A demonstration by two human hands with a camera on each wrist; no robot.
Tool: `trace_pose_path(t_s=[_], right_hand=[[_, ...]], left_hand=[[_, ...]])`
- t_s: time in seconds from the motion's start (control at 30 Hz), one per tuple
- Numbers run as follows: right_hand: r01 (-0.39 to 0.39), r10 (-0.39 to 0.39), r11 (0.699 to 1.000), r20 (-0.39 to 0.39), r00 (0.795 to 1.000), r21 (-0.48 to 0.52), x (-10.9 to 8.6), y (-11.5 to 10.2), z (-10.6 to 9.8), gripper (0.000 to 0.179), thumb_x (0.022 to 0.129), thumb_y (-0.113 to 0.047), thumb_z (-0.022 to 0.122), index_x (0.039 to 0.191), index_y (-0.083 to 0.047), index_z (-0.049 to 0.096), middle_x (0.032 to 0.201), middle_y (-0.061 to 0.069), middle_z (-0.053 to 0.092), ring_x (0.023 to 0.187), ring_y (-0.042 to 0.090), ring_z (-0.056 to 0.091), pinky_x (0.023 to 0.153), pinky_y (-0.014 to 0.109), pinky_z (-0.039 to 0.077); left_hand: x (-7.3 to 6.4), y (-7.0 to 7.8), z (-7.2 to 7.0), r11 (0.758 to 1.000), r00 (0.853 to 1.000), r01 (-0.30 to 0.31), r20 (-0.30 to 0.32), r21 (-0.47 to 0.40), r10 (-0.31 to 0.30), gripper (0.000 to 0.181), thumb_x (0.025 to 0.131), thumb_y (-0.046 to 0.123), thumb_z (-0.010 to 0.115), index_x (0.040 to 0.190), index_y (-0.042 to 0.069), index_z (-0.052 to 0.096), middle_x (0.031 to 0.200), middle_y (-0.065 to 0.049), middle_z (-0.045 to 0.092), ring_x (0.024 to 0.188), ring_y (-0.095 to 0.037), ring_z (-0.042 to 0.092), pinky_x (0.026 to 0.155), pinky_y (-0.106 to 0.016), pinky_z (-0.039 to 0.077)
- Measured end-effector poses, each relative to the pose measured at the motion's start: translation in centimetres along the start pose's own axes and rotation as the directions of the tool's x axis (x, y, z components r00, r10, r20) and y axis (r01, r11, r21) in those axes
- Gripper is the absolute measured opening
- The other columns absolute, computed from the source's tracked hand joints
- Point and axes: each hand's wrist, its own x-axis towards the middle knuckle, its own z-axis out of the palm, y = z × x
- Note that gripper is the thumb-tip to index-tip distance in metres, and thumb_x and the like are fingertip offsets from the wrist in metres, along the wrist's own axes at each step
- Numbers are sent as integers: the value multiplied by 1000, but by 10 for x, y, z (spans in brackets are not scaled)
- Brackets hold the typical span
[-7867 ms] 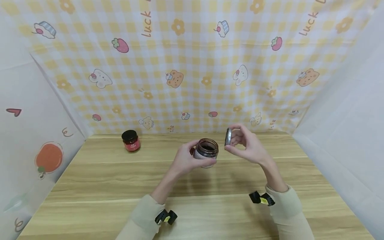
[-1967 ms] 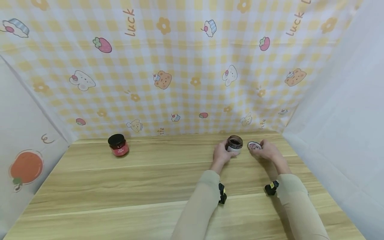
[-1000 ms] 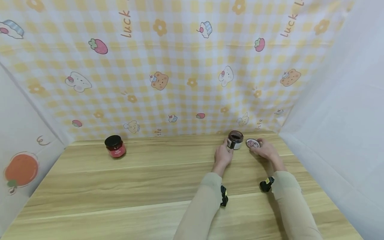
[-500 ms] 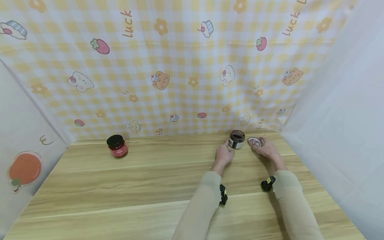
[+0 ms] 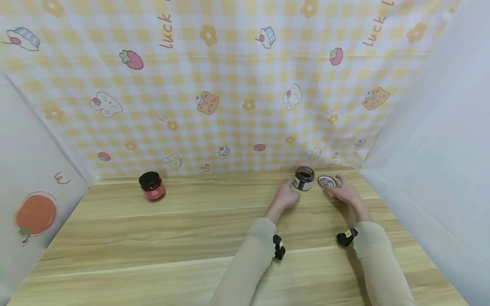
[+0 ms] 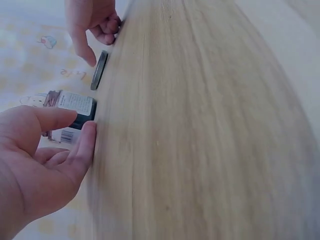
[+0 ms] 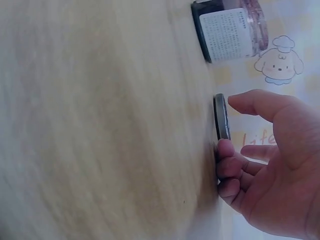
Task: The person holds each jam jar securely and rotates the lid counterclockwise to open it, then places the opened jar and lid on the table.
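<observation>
An uncovered glass jar point(image 5: 304, 178) with dark contents and a pale label stands upright at the back right of the table. Just left of it is my left hand point(image 5: 286, 195); its thumb and fingers are spread loosely by the jar's side in the left wrist view. A round metal lid point(image 5: 327, 182) lies flat right of the jar, its printed inner face upward. My right hand point(image 5: 344, 191) is at the lid's right edge. In the right wrist view, the thumb is raised off the lid point(image 7: 221, 117), and a fingertip rests at its edge.
A second jar point(image 5: 152, 186), with a black lid and a red label, stands at the back left. Behind the wooden table point(image 5: 160, 238) hangs a yellow checked cloth point(image 5: 245, 85); white sheets flank both sides.
Earlier, the left hand held the jar mid-table and the right held its lid up. Both were set down at the back right; the left fingers have since come off the jar, and the right grip has loosened.
</observation>
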Motion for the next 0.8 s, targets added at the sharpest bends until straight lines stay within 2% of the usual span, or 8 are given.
trace_pose_path(t_s=[0.07, 0.13, 0.2, 0.27, 0.33, 0.43, 0.67, 0.8], right_hand=[[4, -4, 1000, 0, 1000, 19, -2, 1, 0, 90, 101, -43, 57, 156, 10, 10, 146, 46, 28, 128, 59, 38, 106, 66, 33], [13, -12, 1000, -10, 1000, 23, -3, 3, 1, 90, 101, -43, 58, 155, 11, 11, 137, 43, 42, 113, 50, 52, 100, 61, 40], [23, -22, 999, -19, 1000, 27, -3, 4, 1, 88, 101, -41, 58, 155, 11, 11, 120, 35, 56, 94, 37, 58, 91, 54, 44], [31, -30, 999, -26, 999, 32, -3, 5, 2, 87, 101, -40, 58, 155, 11, 12, 103, 25, 65, 80, 26, 59, 85, 47, 45], [37, -36, 999, -30, 999, 36, -3, 5, 3, 86, 102, -39, 58, 155, 11, 12, 91, 17, 68, 73, 20, 59, 82, 43, 45], [47, -45, 998, -35, 998, 47, -4, 3, 3, 85, 102, -37, 58, 155, 11, 12, 84, 12, 69, 69, 19, 60, 80, 40, 45], [92, -86, 992, -68, 994, 84, -8, -7, 4, 83, 103, -34, 57, 155, 11, 10, 89, 19, 68, 72, 24, 64, 76, 38, 49], [134, -125, 987, -102, 987, 84, -10, -14, 3, 83, 103, -34, 58, 155, 10, 12, 95, 23, 67, 78, 29, 67, 76, 37, 50]], left_hand=[[-4, 1, -2, 1000, 1000, -8, -8, -27, 8, 69, 91, 5, 62, 155, 5, 37, 149, -14, 50, 68, -13, 54, 59, -25, 44], [-8, 1, -4, 999, 1000, -14, -3, -48, 14, 67, 92, 5, 62, 154, 3, 38, 152, -14, 48, 95, -17, 63, 74, -27, 49], [-12, 2, -7, 998, 1000, -26, -4, -63, 25, 66, 92, 5, 64, 153, 2, 40, 151, -15, 49, 122, -22, 57, 90, -29, 49], [-14, 2, -9, 998, 999, -33, -5, -61, 32, 65, 93, 5, 64, 153, 2, 41, 149, -16, 51, 136, -26, 49, 101, -32, 46], [-17, 3, -12, 997, 999, -34, -6, -63, 33, 63, 93, 6, 65, 152, 2, 42, 146, -17, 53, 136, -30, 49, 104, -37, 45], [-18, 3, -13, 998, 1000, -28, -5, -61, 28, 60, 94, 6, 64, 151, 2, 44, 144, -18, 55, 134, -32, 51, 105, -38, 46], [-25, 7, -18, 997, 998, -67, -19, -28, 66, 53, 94, 7, 66, 145, 2, 52, 132, -22, 62, 116, -33, 62, 90, -39, 54], [-31, 10, -23, 996, 996, -90, -23, -16, 90, 52, 93, 7, 65, 143, 1, 53, 130, -23, 62, 114, -34, 62, 89, -40, 54]])
